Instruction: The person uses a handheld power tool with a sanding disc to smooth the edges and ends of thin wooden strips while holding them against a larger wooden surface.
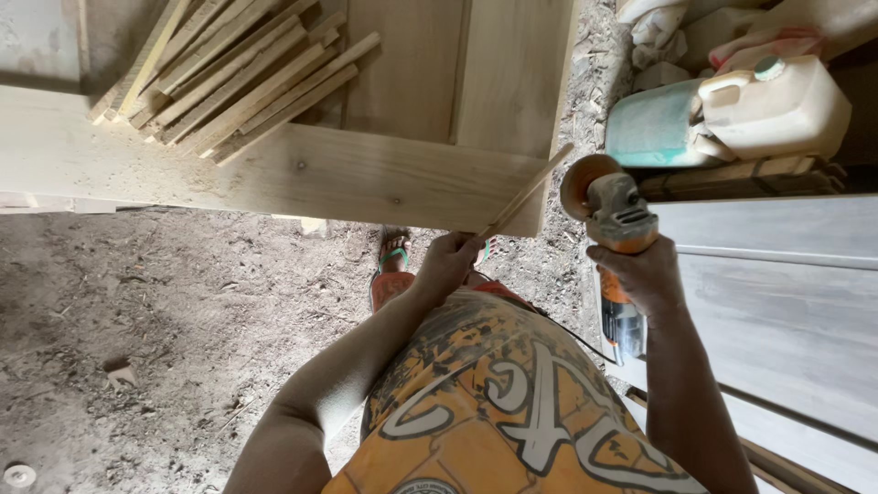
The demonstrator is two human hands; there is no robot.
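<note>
My left hand [448, 261] grips the near end of a thin wooden strip [535, 186], which slants up to the right. Its far tip lies close to the round sanding disc of an orange and grey angle grinder [611, 212]. My right hand [647, 274] is wrapped around the grinder's body, disc end pointing away from me. Whether the strip touches the disc is unclear. Just beyond both hands lies a wide pale wooden plank [302, 174].
A pile of several thin wooden strips [233, 78] rests on the boards at upper left. A white plastic jerrycan [777, 105] and a teal container [651, 126] stand at upper right. Grey painted boards [786, 302] lie on the right. Dirt floor [137, 320] with sawdust spreads on the left.
</note>
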